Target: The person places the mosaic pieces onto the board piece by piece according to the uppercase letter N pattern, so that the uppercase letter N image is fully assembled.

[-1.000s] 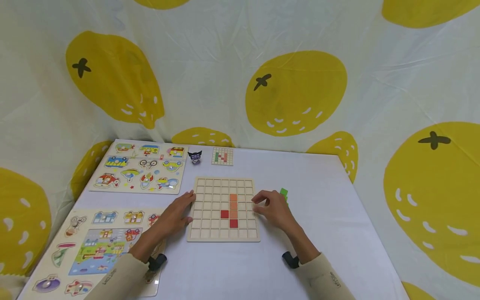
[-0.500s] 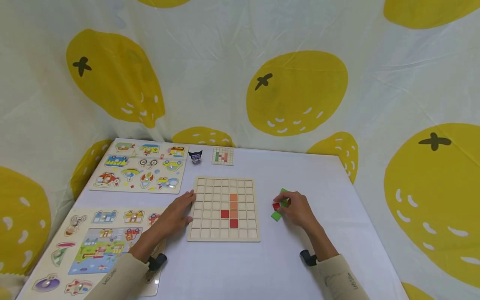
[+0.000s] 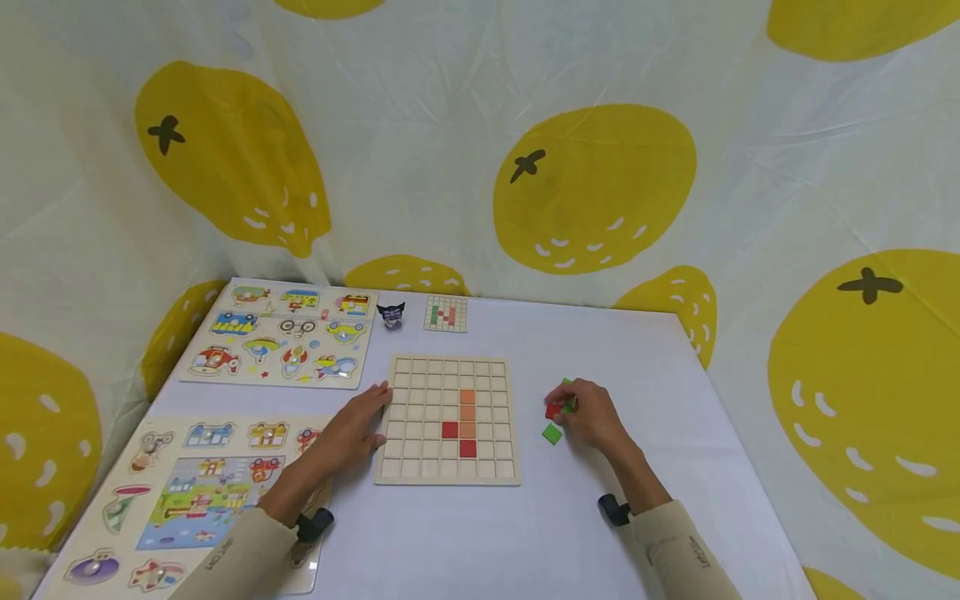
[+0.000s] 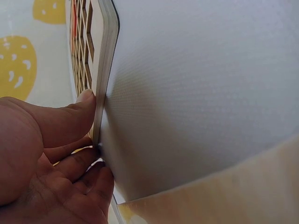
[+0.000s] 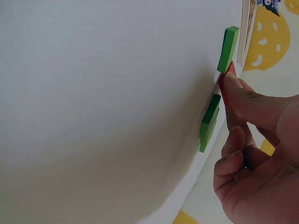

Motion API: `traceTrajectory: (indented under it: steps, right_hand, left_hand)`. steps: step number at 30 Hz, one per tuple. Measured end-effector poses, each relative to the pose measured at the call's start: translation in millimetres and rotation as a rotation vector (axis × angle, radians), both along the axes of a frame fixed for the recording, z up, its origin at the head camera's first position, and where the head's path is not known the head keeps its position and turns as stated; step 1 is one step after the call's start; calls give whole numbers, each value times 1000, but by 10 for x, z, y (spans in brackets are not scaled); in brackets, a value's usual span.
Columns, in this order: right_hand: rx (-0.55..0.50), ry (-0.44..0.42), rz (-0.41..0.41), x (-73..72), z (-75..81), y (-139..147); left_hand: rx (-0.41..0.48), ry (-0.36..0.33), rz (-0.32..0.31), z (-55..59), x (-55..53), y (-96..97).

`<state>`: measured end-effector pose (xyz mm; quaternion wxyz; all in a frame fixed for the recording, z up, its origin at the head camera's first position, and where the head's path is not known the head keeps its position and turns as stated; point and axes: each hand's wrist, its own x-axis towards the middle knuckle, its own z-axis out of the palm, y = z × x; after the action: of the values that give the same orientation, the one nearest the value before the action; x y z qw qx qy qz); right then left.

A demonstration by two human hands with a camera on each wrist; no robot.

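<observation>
A wooden grid board [image 3: 417,477] lies flat in the middle of the table, with orange and red square tiles set in some of its cells. My left hand [image 3: 349,429] rests against the board's left edge; the left wrist view has its thumb [image 4: 77,116] touching the rim. To the right of the board, my right hand [image 3: 592,414] pinches a red square tile [image 5: 225,87] between thumb and fingers, low over the tabletop. One green tile [image 3: 552,433] lies just in front of that hand. More green tiles [image 5: 211,122] lie beside the fingers, partly covered by the hand in the head view.
Two wooden picture puzzles, one at the back left [image 3: 273,377] and one at the front left [image 3: 307,575], flank the left arm. Behind the board stand a small dark figurine [image 3: 391,316] and a small grid pattern card [image 3: 446,314]. A lemon-print cloth [image 3: 420,167] hangs behind the table.
My right hand has moved right from the board's right edge to the loose tiles and now pinches a red one. The left hand has stayed at the board's left edge.
</observation>
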<state>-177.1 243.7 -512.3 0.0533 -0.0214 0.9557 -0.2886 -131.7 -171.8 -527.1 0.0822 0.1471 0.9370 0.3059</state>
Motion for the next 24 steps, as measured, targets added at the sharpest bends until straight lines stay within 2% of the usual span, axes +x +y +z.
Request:
traceTrajectory:
  steps: [6, 11, 16, 24]
  right_hand:
    - [6, 37, 2, -5, 15, -44]
    - [-55, 62, -23, 14, 47, -127]
    - [-133, 77, -36, 44, 82, -299]
    - [-183, 95, -8, 125, 97, -631]
  left_hand:
    - [-5, 7, -2, 0, 1, 0]
    - [-14, 1, 1, -1, 5, 7]
    - [-18, 7, 1, 1, 3, 7]
    - [-8, 12, -3, 10, 5, 8]
